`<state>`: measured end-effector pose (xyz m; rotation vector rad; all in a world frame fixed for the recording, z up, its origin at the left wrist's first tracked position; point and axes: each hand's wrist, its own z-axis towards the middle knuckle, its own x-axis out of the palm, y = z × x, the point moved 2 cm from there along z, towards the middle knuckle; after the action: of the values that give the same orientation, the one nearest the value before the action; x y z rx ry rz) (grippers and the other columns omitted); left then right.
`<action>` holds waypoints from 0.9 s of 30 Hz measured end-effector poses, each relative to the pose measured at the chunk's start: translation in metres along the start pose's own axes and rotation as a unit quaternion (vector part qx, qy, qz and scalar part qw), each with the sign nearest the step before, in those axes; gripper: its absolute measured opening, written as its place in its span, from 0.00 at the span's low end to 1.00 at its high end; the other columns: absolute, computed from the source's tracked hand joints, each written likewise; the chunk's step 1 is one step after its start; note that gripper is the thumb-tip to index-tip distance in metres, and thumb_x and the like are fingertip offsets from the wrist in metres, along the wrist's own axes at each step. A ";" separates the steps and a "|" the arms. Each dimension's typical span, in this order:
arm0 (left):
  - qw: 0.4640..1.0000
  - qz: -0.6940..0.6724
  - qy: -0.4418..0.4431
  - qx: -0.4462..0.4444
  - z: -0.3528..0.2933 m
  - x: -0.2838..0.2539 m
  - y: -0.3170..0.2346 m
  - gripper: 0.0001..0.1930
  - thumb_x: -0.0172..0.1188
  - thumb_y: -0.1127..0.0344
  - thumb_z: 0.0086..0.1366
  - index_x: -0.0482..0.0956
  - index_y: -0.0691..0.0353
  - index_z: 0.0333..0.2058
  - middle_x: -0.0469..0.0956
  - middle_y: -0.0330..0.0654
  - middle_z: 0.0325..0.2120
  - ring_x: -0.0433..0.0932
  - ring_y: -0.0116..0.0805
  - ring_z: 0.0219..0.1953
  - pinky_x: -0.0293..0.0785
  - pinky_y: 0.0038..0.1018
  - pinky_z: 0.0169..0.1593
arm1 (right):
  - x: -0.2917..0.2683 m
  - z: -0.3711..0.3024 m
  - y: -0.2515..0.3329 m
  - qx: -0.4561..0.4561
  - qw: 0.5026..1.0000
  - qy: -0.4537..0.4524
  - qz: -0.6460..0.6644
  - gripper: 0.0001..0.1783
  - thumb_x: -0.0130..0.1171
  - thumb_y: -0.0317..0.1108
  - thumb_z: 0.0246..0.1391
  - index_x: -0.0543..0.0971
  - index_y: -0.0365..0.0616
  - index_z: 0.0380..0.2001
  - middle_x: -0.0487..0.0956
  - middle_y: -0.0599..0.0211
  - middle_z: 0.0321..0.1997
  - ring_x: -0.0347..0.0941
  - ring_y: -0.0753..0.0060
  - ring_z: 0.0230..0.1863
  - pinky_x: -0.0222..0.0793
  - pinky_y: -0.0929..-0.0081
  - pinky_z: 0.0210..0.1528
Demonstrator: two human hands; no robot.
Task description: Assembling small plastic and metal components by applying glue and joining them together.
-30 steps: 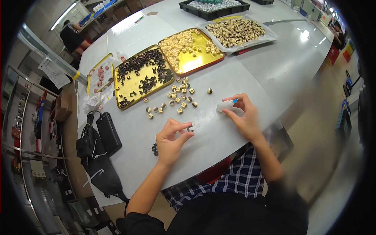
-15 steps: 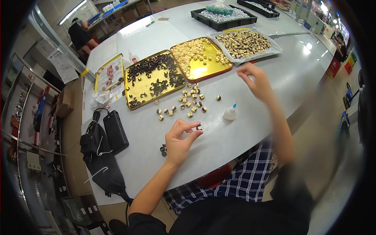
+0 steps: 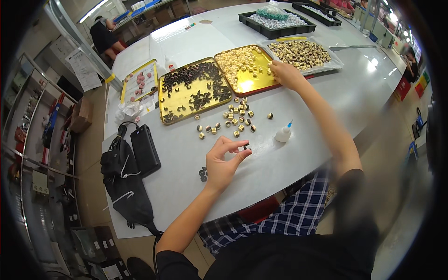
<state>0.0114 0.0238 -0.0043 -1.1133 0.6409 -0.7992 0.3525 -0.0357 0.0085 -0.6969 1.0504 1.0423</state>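
One dark piece (image 3: 247, 146) in left hand (image 3: 222, 164)

- We slant our left forearm (image 3: 190, 221) upward from the lower edge, left of centre.
- We hold our left hand (image 3: 221, 164) near mid-frame, thumb and index finger pointing right in a pinch, tips slightly apart.
- We stretch our right forearm (image 3: 329, 125) up and leftward from the right.
- Our right hand (image 3: 288, 76) is above centre, fingers bunched, their closure unclear.
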 end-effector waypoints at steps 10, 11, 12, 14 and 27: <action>0.998 0.045 0.028 0.019 -0.002 0.001 -0.007 0.15 0.68 0.77 0.46 0.82 0.61 0.36 0.67 0.33 0.26 0.65 0.24 0.30 0.63 0.19 0.40 | -0.063 -0.059 0.038 0.111 0.895 -0.183 0.392 0.10 0.63 0.25 0.45 0.72 0.38 0.31 0.77 0.64 0.30 0.75 0.76 0.33 0.71 0.80 0.36; 0.999 0.040 0.031 0.011 -0.002 0.001 -0.008 0.15 0.68 0.77 0.46 0.82 0.61 0.36 0.67 0.33 0.26 0.65 0.24 0.30 0.63 0.19 0.40 | -0.079 -0.076 0.051 0.127 0.829 -0.233 0.491 0.10 0.64 0.25 0.44 0.73 0.39 0.30 0.77 0.67 0.30 0.73 0.80 0.34 0.70 0.82 0.37; 0.999 0.033 0.041 0.010 -0.004 0.001 -0.009 0.15 0.68 0.76 0.46 0.82 0.61 0.36 0.67 0.33 0.26 0.65 0.24 0.30 0.63 0.19 0.40 | -0.089 -0.096 0.066 0.147 0.811 -0.247 0.510 0.09 0.63 0.25 0.46 0.74 0.39 0.31 0.77 0.67 0.31 0.73 0.80 0.33 0.69 0.82 0.37; 0.998 0.018 0.061 0.015 -0.005 0.004 -0.012 0.16 0.69 0.76 0.44 0.82 0.60 0.35 0.68 0.33 0.26 0.66 0.24 0.30 0.64 0.20 0.40 | -0.093 -0.145 0.092 0.186 0.780 -0.263 0.537 0.08 0.60 0.26 0.48 0.75 0.38 0.34 0.77 0.66 0.33 0.72 0.79 0.32 0.69 0.82 0.35; 0.981 0.002 0.191 0.039 -0.011 0.021 -0.012 0.17 0.73 0.70 0.37 0.84 0.57 0.31 0.65 0.31 0.25 0.62 0.29 0.32 0.62 0.25 0.35 | -0.055 -0.218 0.205 0.307 0.438 -0.065 0.843 0.10 0.60 0.23 0.46 0.73 0.37 0.33 0.73 0.64 0.33 0.68 0.76 0.34 0.66 0.81 0.38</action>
<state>0.0116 -0.0019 0.0018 -0.8931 0.9230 -1.0379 0.0791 -0.1659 -0.0178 1.5356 1.7398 2.0174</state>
